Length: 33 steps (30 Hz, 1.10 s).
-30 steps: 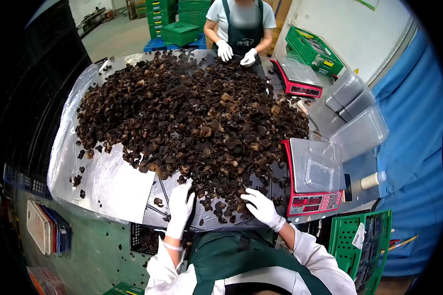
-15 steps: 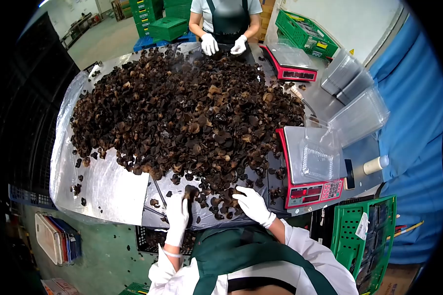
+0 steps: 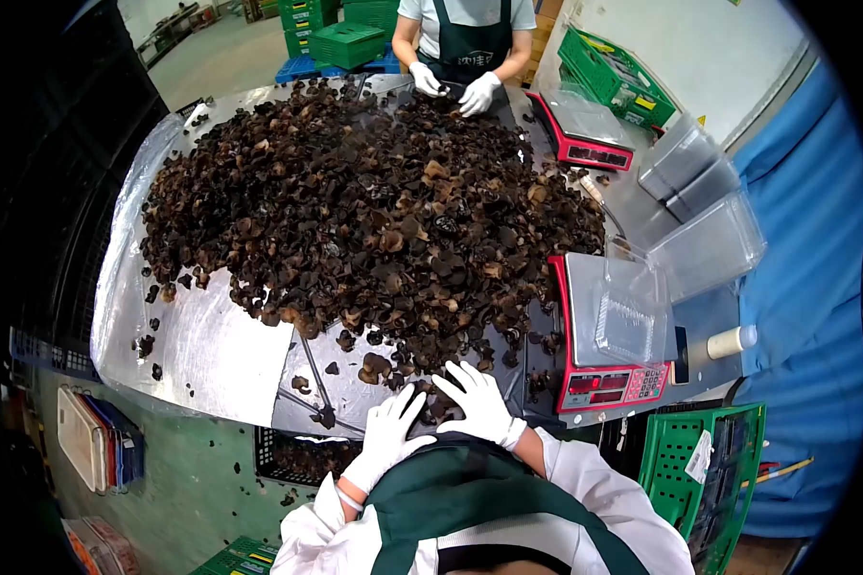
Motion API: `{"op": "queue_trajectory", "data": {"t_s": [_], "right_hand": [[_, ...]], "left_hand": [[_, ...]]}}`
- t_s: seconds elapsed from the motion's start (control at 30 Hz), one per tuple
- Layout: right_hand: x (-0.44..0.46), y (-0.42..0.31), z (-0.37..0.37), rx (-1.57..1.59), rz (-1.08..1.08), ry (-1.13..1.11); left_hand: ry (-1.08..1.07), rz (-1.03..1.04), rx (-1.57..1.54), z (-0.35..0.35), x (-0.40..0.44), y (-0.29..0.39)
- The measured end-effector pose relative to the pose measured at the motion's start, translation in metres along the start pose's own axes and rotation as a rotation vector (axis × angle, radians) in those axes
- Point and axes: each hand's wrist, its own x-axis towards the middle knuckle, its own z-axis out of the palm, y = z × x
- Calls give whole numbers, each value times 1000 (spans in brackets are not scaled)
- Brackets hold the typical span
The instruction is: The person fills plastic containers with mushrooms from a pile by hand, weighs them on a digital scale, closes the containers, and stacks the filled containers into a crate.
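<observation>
A broad heap of dark brown wood ear mushrooms (image 3: pixel 374 220) covers much of the metal table (image 3: pixel 211 355). At the near edge, my left hand (image 3: pixel 385 439), in a white glove, has its fingers stretched out beside a few loose mushroom pieces. My right hand (image 3: pixel 478 404), also gloved, lies with fingers spread at the front fringe of the heap. Some dark pieces sit between the two hands, partly covered by them. Neither hand grips anything that I can see.
To the right stand a red scale (image 3: pixel 609 383) with a clear plastic box (image 3: pixel 633 321) on it, and more clear boxes (image 3: pixel 705 235). Across the table, a co-worker's gloved hands (image 3: pixel 479 94) handle mushrooms near a second scale (image 3: pixel 585 134). A black crate (image 3: pixel 297 460) sits below the near edge.
My left hand has moved right and toward me, its fingers spreading; the dark piece beside it is no longer there. My right hand has spread its fingers. The co-worker's hands have shifted.
</observation>
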Motion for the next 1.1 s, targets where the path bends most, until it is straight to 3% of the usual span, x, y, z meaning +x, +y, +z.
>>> {"op": "queue_trajectory", "data": {"t_s": [0.17, 0.23, 0.4, 0.5, 0.53, 0.57, 0.63, 0.7, 0.73, 0.83, 0.87, 0.9, 1.0, 1.1], "right_hand": [[4, 8, 29, -103, -24, 124], [3, 15, 21, -133, -42, 146], [9, 17, 17, 202, 144, 277], [10, 19, 18, 458, 260, 466], [11, 19, 18, 682, 360, 472], [12, 20, 16, 908, 456, 475], [14, 27, 3, 1477, 657, 495], [11, 32, -18, 1901, 790, 422], [4, 42, -19, 2077, 721, 281], [-4, 44, -44, 2264, 579, 331], [-4, 46, -62, 2238, 620, 328], [-12, 62, -67, 2335, 464, 283], [-33, 65, -130, 2166, 583, 561], [-62, 106, -168, 1895, 540, 737]], "left_hand": [[-11, 7, 55, 7, 24, -5], [40, 97, 83, 13, 33, -11], [131, 169, -32, 17, 53, -12], [253, -32, -477, 24, 63, -11], [239, -256, -785, 26, 61, -7], [281, -352, -1003, 28, 64, -3], [170, -614, -1598, 8, 69, 8], [183, -682, -2113, 6, 74, 17], [184, -708, -2225, 6, 80, 24], [119, -692, -2568, 13, 102, 40], [91, -641, -2545, 9, 113, 51], [57, -617, -2522, 7, 123, 62], [-24, -522, -2587, 1, 154, 98], [-131, -400, -2610, 3, 190, 132]]}}
